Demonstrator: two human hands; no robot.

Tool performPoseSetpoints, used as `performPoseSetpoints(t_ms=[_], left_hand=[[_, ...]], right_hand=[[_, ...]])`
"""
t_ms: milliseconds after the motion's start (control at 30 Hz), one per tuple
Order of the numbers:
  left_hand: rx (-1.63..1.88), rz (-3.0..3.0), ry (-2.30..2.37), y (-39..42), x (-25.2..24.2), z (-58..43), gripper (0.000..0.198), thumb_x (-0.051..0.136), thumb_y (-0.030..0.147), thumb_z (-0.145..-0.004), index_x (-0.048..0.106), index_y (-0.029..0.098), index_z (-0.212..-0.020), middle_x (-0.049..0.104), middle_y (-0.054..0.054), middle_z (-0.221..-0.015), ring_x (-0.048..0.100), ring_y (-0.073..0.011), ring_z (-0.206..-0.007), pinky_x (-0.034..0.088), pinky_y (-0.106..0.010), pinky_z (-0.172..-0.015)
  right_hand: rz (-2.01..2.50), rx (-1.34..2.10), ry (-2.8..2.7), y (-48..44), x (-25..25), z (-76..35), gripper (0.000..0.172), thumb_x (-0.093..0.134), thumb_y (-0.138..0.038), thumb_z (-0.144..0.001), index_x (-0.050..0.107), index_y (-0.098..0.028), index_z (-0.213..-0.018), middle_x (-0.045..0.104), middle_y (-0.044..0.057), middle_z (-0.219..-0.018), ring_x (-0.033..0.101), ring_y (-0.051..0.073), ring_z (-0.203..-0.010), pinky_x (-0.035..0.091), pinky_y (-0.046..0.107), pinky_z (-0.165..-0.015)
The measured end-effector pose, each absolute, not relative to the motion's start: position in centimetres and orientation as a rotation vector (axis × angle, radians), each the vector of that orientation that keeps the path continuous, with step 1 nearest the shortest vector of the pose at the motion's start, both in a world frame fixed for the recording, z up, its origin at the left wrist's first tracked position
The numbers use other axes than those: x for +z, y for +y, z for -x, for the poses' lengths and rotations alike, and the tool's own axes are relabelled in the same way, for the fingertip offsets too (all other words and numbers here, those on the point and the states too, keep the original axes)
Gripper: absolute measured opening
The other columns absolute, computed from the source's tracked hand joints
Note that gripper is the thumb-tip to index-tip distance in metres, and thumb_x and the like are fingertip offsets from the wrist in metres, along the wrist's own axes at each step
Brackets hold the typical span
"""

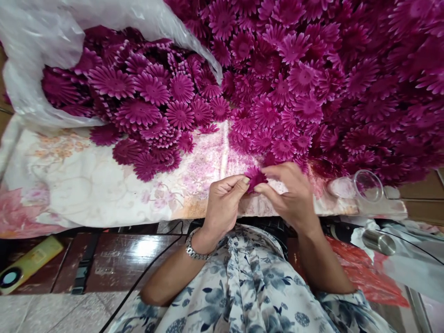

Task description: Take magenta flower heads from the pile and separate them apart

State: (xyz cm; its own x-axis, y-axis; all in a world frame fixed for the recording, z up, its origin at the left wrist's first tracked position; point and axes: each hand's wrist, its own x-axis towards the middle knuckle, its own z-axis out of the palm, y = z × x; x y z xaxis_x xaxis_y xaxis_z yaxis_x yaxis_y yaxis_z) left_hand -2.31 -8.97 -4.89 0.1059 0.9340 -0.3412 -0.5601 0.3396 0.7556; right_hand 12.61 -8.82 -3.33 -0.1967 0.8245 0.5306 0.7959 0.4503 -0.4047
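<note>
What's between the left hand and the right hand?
In the head view, one magenta flower lies between the left hand and the right hand, touched by both, with patterned cloth beneath.

I see soft, fairly even light on the cloth (114, 189), a white glare burning on the glossy bench (118, 259), and upper-right flowers (409, 60) stretched and smeared, perhaps slightly out of focus.
</note>
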Motion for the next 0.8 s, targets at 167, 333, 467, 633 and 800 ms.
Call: performPoseSetpoints(t_ms=[167, 333, 467, 633, 800], left_hand=[[1.152, -0.556, 0.902, -9.4, -5.2, 2.3, 0.017, 0.078, 0.031, -0.061, 0.073, 0.015, -0.064, 0.063, 0.001, -0.055, 0.058, -0.0111, -0.055, 0.055, -0.027, -0.060], [1.187, -0.559, 0.903, -9.6, -5.3, 2.5, 0.014, 0.080, 0.028, -0.060, 0.073, 0.016, -0.061, 0.063, 0.001, -0.054, 0.054, -0.0090, -0.055, 0.047, -0.021, -0.056], [1.159, -0.524, 0.924, -9.6, -5.2, 2.6, 0.016, 0.081, 0.028, -0.057, 0.071, 0.014, -0.056, 0.060, 0.001, -0.051, 0.049, -0.0073, -0.052, 0.041, -0.020, -0.053], [1.167, -0.526, 0.934, -9.7, -5.4, 2.7, 0.017, 0.081, 0.028, -0.056, 0.071, 0.015, -0.057, 0.060, 0.001, -0.053, 0.047, -0.0075, -0.053, 0.039, -0.020, -0.054], [1.257, -0.610, 0.919, -9.7, -5.5, 2.8, 0.013, 0.078, 0.027, -0.063, 0.072, 0.016, -0.061, 0.060, 0.002, -0.055, 0.048, -0.0072, -0.054, 0.041, -0.020, -0.056]], right_hand=[[1.272, 0.387, -1.948, -8.8, -3.9, -11.4, 0.009, 0.061, -0.025, -0.083, 0.057, -0.018, -0.078, 0.057, 0.000, -0.068, 0.054, 0.013, -0.066, 0.044, 0.026, -0.060], [1.271, 0.529, -1.863, -9.1, -3.8, -12.0, 0.008, 0.061, -0.022, -0.082, 0.061, -0.018, -0.076, 0.060, -0.001, -0.066, 0.057, 0.011, -0.063, 0.045, 0.025, -0.059], [1.301, 0.556, -1.816, -9.5, -3.7, -11.7, 0.008, 0.060, -0.022, -0.083, 0.062, -0.019, -0.076, 0.062, -0.002, -0.066, 0.058, 0.011, -0.061, 0.045, 0.024, -0.058], [1.322, 0.395, -1.854, -9.9, -3.7, -11.1, 0.005, 0.058, -0.017, -0.083, 0.060, -0.018, -0.079, 0.063, -0.001, -0.069, 0.058, 0.010, -0.063, 0.045, 0.023, -0.060], [1.277, 0.130, -1.982, -9.8, -3.5, -10.7, 0.006, 0.054, -0.014, -0.085, 0.058, -0.018, -0.084, 0.063, 0.002, -0.070, 0.058, 0.014, -0.067, 0.048, 0.027, -0.064]])
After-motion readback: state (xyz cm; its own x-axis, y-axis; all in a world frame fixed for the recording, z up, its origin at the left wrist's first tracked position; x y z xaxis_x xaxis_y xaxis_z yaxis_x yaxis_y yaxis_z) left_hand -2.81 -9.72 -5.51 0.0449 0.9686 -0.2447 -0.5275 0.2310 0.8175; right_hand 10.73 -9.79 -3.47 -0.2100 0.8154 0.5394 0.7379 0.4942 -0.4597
